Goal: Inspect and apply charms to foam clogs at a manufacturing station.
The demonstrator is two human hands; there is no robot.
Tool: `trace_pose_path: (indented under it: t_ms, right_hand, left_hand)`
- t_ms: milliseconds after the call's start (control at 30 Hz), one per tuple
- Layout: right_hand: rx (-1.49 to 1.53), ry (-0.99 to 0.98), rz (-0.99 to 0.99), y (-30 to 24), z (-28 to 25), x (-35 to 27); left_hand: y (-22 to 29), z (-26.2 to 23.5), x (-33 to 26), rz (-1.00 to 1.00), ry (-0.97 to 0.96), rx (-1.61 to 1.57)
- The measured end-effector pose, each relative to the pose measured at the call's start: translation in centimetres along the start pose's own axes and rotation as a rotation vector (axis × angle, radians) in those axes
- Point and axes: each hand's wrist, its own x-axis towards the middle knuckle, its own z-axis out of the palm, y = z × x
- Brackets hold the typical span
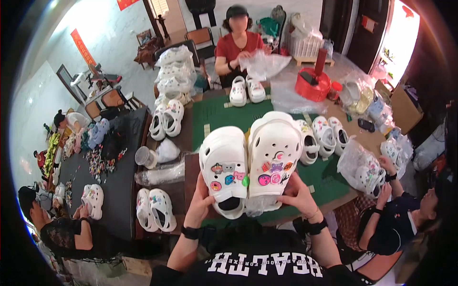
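Observation:
A pair of white foam clogs is held up side by side in front of me, tops facing me and toes pointing away. My left hand [199,204] grips the outer side of the left clog [224,157] near its heel. On the other side, my right hand [301,199] grips the right clog [274,155], thumb close to its heel opening. Colourful charms dot both uppers, among them a green one at the left clog's inner edge. Clear plastic [260,204] shows inside the right clog's opening. My fingers beneath the shoes are partly hidden.
Below lies a green mat [210,114] on the table. More white clogs [156,209] stand at left, with others [324,136] at right and a pair [247,90] at the far edge. A red round container [312,85] stands far right. Co-workers sit opposite, right and left.

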Motion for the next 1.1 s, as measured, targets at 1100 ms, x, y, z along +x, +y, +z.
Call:
trace_pose_path:
  t_ms: [1100]
  right_hand:
    - [-0.096, -0.052, -0.088, 0.0, -1.1, 2.2]
  left_hand:
    - [5.1, 0.4, 1.2, -0.204, -0.145, 0.088]
